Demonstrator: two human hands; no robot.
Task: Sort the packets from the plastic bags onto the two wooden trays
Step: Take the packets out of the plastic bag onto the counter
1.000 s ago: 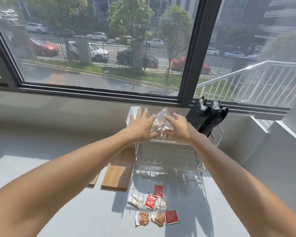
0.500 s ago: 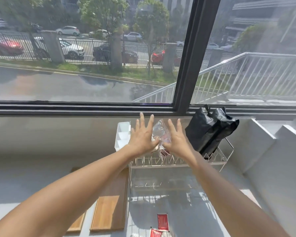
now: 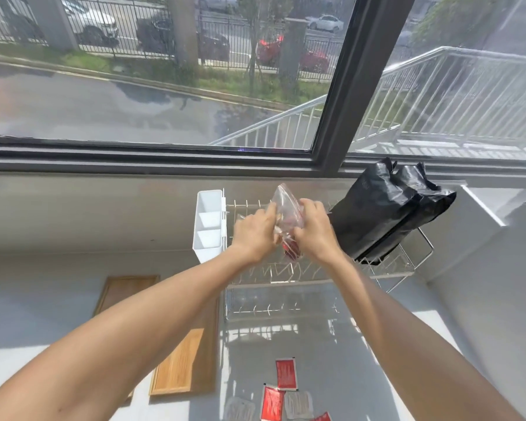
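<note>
A clear plastic bag (image 3: 286,205) with red and tan packets inside is held up over the wire rack (image 3: 316,275). My left hand (image 3: 254,233) grips its left side and my right hand (image 3: 315,230) grips its right side, both closed on it. Two wooden trays lie on the counter at the left: one (image 3: 184,360) near the rack, the other (image 3: 125,288) further left and mostly hidden by my left arm. Loose red packets (image 3: 286,373) and clear packets (image 3: 298,404) lie on the counter at the bottom.
A white divided caddy (image 3: 208,223) hangs on the rack's left end. A black plastic bag (image 3: 389,214) rests on the rack's right end. The window sill and wall run behind; a white ledge rises at the right.
Both hands went from spread open around the bag to closed on it. The view has tilted downward, showing more of the counter, trays and packets.
</note>
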